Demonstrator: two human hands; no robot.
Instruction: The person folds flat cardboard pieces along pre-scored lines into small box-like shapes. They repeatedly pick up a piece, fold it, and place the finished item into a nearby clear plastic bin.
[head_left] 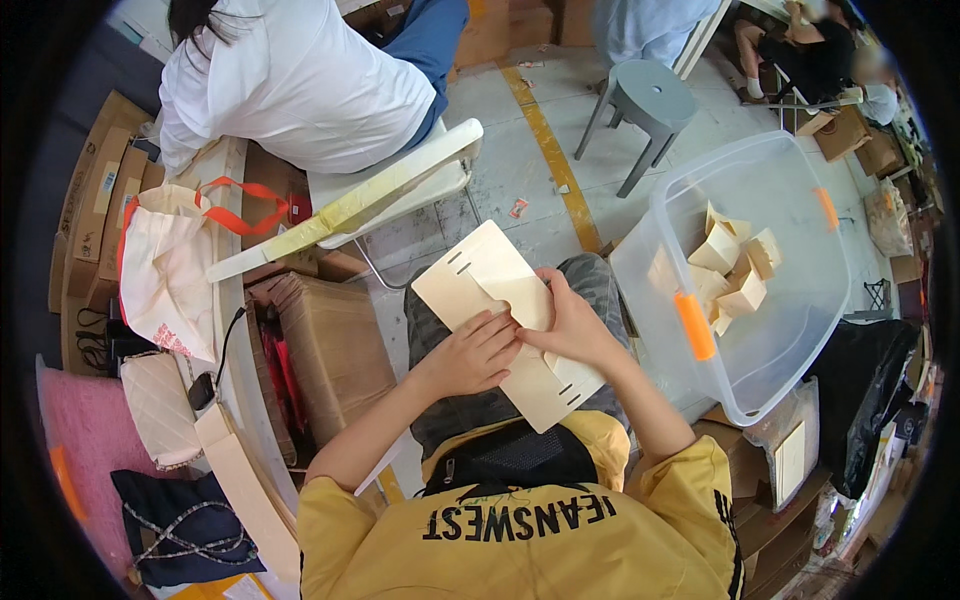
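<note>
Presently | right hand point(572, 325) is gripping slotted cream cardboard blank point(482, 268) | left hand point(468, 354) is lying across it, grip unclear | risk: uneven pressure could be creasing it

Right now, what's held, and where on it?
Cream slotted card: right hand grips its right edge; left hand lies over its left edge and middle, grip unclear.

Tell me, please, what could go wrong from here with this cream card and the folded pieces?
The cream card could bend or tear near its narrow slots if the left grip and right grip press unevenly. Held above the lap, it might slip and drop. In the clear bin, the folded pieces lie loosely heaped, so added weight could crush them.
</note>
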